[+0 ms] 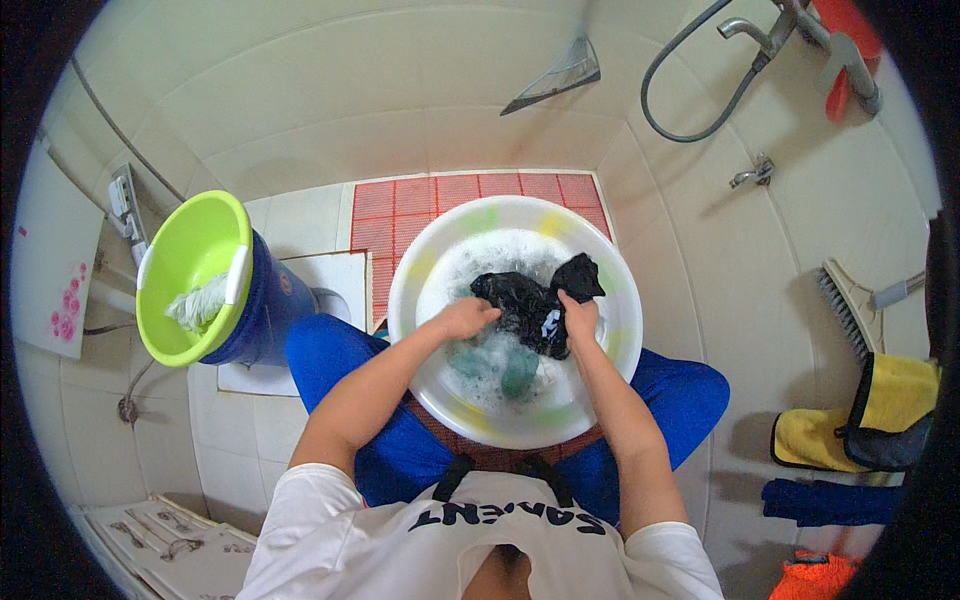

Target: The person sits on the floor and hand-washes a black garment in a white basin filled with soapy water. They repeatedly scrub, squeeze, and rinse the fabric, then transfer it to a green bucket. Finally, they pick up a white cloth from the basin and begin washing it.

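A round white plastic basin (pixel 409 300) with green and yellow patches stands between my knees, holding sudsy water. Wet black cloth (pixel 517 296) lies over the suds, with a small white mark near its right part. My left hand (pixel 470 319) has its fingers curled at the cloth's left edge; whether it grips the fabric is unclear. On the right, my right hand (pixel 580 319) is closed on the black cloth, a bunched part standing up above the fingers. Green cloth (pixel 519 373) lies partly under foam nearer to me, beside some whitish fabric.
A lime-green basin (pixel 240 202) with pale cloth (pixel 199 304) rests on a blue bucket (pixel 277 300) at left, beside a squat toilet (pixel 334 300). A red mat (pixel 472 187) lies beneath the white basin. Faucets (pixel 757 176), a brush (pixel 844 307) and towels (pixel 892 390) line the right wall.
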Available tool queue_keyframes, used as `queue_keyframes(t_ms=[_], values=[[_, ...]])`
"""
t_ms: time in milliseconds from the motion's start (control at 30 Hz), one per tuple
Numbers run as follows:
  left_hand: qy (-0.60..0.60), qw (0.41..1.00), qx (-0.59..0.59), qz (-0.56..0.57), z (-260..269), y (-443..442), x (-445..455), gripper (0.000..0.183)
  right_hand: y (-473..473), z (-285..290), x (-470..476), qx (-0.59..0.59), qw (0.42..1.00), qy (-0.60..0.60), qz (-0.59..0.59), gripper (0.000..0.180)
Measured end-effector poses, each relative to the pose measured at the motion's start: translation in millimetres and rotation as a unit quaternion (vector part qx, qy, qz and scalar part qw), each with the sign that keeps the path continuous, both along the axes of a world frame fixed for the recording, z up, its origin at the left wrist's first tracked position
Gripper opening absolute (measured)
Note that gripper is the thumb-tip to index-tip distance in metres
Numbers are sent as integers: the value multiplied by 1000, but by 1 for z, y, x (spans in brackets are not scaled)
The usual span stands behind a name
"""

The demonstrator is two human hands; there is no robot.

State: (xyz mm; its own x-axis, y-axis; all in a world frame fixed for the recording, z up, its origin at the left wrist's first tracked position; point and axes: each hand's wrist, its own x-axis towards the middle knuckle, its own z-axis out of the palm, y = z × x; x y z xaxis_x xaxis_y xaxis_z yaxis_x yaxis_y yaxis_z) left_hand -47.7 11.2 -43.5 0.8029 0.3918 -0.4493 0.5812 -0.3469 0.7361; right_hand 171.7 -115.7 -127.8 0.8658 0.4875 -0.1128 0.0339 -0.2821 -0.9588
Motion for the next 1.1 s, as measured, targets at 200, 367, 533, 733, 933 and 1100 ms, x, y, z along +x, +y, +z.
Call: queue_keyframes(t_ms=[200, 367, 533, 733, 933, 1100], values=[[3, 853, -487, 189, -24, -56, 8, 103, 24, 153, -24, 224, 902, 368, 12, 26], [-118, 691, -674, 234, -7, -60, 27, 116, 22, 265, -45, 340, 861, 362, 113, 22], [-287, 603, -717, 198, -1, -42, 44, 106, -11, 306, -70, 389, 799, 430, 160, 28], [-363, 518, -742, 219, 12, -17, 47, 101, -55, 233, -102, 255, 828, 495, 69, 39], [-378, 606, -626, 313, 14, -9, 51, 72, -79, 63, -108, 146, 859, 490, 31, 40], [-319, 678, -567, 342, 10, -20, 32, 45, -97, 35, -66, -314, 840, 273, 348, 49]])
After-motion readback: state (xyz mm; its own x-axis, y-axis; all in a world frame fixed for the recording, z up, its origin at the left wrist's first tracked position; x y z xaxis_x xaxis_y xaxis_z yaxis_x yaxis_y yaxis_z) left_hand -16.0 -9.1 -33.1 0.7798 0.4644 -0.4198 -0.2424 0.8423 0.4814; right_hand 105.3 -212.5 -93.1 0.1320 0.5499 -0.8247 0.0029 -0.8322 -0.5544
